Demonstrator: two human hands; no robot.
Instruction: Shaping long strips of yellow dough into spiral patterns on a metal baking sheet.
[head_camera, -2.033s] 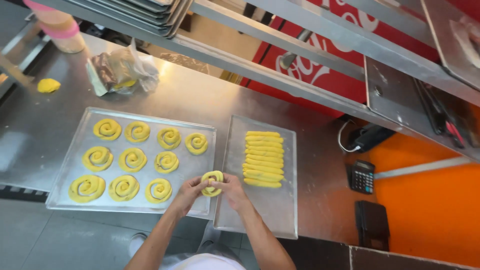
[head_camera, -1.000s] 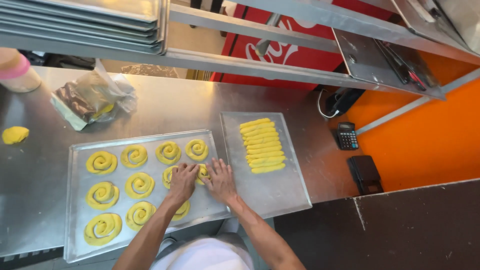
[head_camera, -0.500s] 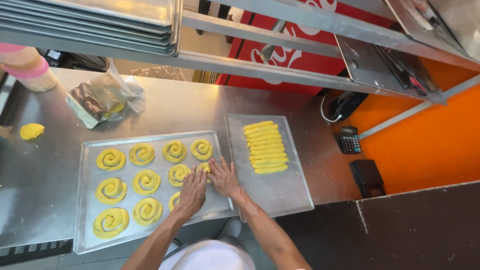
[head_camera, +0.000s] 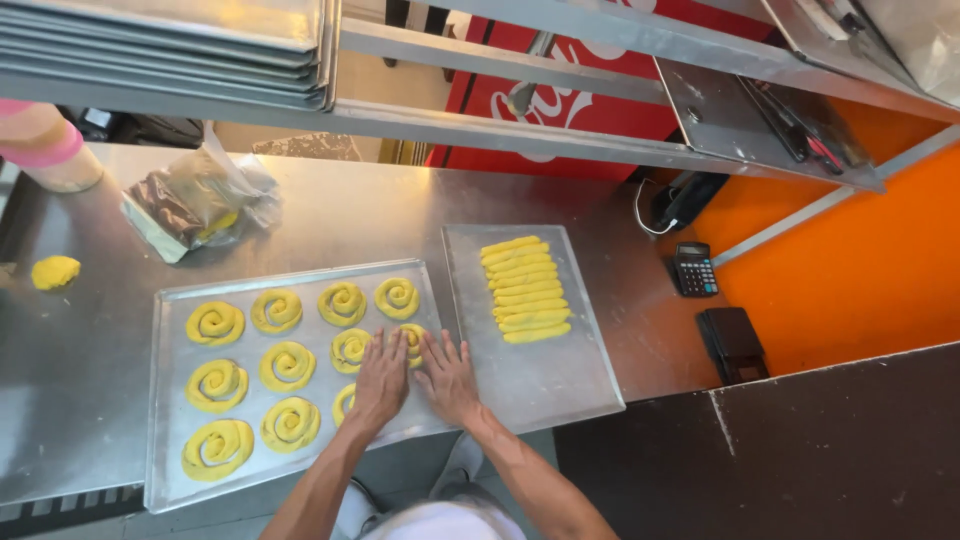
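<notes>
A large metal baking tray (head_camera: 165, 470) lies on the steel counter and carries several yellow spiral dough rolls (head_camera: 287, 365) in rows. My left hand (head_camera: 380, 383) lies flat, palm down, over the rolls at the tray's near right corner. My right hand (head_camera: 448, 378) lies flat beside it, fingers spread, its fingertips touching a spiral roll (head_camera: 410, 338). A smaller metal tray (head_camera: 555, 375) to the right holds several yellow dough sticks (head_camera: 525, 288) stacked side by side at its far end.
A plastic bag with a dark block (head_camera: 195, 205) and a yellow dough lump (head_camera: 55, 271) lie on the steel counter (head_camera: 370, 210). A pink-banded container (head_camera: 45, 145) stands far left. Stacked trays (head_camera: 170, 45) sit on the shelf above. A calculator (head_camera: 695, 270) lies at right.
Both hands have carried a spiral roll from the tray's edge onto the large tray and now press flat on the rolls there. The camera view has shifted.
</notes>
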